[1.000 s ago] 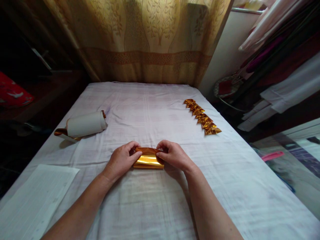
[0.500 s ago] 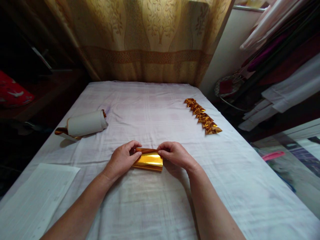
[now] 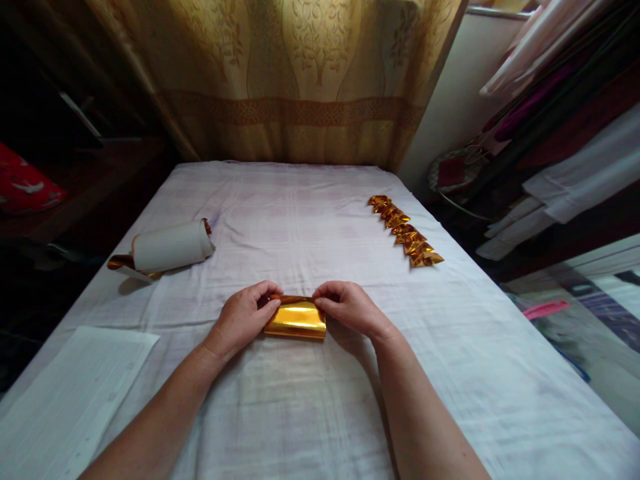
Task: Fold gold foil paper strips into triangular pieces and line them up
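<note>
A small folded sheet of shiny gold foil paper lies on the white cloth in the middle of the table. My left hand pinches its left top corner with curled fingers. My right hand pinches its right top corner in the same way. Both hands rest on the cloth on either side of the sheet.
A row of several folded gold pieces lies at the right. At the left lies a white roll with gold foil. A white paper sheet sits at the near left corner. A patterned curtain hangs behind; clothes crowd the right side.
The gold sheet has been pressed a little flatter and its top edge drawn down under my fingers. Both hands have stayed in nearly the same place.
</note>
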Tool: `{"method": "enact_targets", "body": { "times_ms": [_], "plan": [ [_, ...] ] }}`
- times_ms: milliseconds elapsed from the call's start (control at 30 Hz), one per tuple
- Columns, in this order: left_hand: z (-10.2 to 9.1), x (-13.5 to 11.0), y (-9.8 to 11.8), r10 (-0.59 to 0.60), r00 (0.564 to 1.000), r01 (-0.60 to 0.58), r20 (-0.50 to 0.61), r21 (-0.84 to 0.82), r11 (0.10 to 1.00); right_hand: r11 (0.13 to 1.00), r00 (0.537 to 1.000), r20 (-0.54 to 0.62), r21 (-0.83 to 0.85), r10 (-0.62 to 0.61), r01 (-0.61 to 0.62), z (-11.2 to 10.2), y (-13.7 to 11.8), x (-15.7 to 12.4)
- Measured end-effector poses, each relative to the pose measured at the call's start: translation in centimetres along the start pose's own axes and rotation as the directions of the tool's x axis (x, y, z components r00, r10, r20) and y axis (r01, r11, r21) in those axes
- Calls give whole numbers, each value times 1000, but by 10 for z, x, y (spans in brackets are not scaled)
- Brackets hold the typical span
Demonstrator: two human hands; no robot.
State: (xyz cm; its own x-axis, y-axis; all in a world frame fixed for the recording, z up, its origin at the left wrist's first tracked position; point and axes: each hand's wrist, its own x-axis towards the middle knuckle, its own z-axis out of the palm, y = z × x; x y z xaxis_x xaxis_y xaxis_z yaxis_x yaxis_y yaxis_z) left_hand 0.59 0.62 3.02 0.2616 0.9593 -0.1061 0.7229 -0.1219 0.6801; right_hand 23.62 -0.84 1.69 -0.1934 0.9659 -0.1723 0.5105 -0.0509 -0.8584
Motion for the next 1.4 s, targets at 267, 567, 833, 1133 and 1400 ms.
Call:
{"method": "enact_targets", "body": {
  "times_ms": [267,567,833,1133,1400],
  "plan": [
    [2,-1,1,23,999,-22,-23,54,998,997,999,-37,-71,33,-35,1,-7,-1],
    [3,-4,5,52,998,-44,-37,176,983,943,994,-106,-332,-23,-14,7,-12,2],
    [13,-7,2,187,980,-152,-68,350,924,879,993,-119,-475,-25,-35,10,-13,3],
    [11,-7,0,256,965,-221,-52,357,907,884,986,-162,-467,-45,-37,11,-11,3],
    [11,-12,8,249,968,-217,-13,447,868,888,993,-111,-460,-43,-13,7,-13,2]
  ]
}}
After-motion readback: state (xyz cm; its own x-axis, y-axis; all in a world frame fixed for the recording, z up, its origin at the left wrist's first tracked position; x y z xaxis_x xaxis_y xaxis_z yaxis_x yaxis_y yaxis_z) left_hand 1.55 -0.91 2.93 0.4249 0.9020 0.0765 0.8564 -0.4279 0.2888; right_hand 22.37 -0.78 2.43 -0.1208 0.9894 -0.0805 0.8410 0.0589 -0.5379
